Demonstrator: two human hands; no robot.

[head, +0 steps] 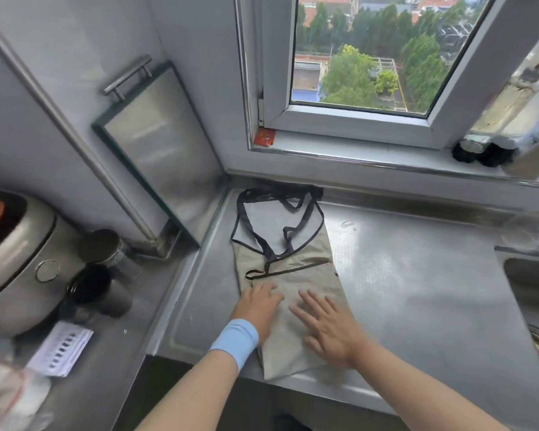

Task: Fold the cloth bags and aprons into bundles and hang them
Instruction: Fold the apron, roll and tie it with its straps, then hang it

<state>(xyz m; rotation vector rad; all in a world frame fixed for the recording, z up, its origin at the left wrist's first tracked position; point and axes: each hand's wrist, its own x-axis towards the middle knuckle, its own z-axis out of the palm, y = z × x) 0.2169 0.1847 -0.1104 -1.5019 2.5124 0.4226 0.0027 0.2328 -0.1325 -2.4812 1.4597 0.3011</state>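
Head view, read from the left edge: a rice cooker [16, 259] with an orange patch on its lid fills the middle left of the frame, with two dark metal cups [103, 275] just beside it and a printed paper sheet [59, 349] below them. Right of these, a steel tray with a bar handle [156, 144] leans upright against the wall in the corner. At the lower centre, the left hand [259, 309], a light blue wristband [235, 340] on its wrist, lies palm down with fingers loosely spread on the left half of a beige apron [293, 312]. Just to its right, the right hand [327, 328] is also flat and open, fingers fanned, pressing the right half of the same cloth; the two hands are close but apart, and neither grips anything. The apron is spread on the steel counter [417, 290], folded into a long narrow strip running from the counter's near edge up toward the window [355, 57]. Its dark straps [280, 219] lie looped above the hands, near the back wall. At the far right edge, part of a sink [535, 293] shows.
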